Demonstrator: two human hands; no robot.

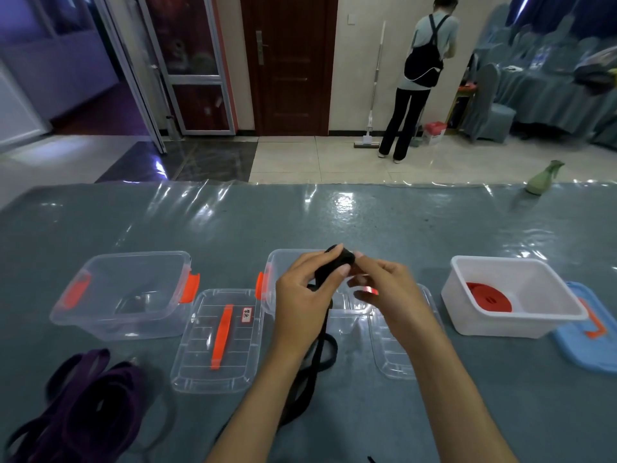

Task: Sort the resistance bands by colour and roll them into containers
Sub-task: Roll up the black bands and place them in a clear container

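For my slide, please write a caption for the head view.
Both hands roll a black band above the middle clear container.

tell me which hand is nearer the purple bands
Left. The left hand grips the black band nearer the purple bands at the table's near-left; the right hand is farther right.

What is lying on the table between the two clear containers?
In the head view, a clear lid with an orange handle lies flat between the left clear container and the middle clear container.
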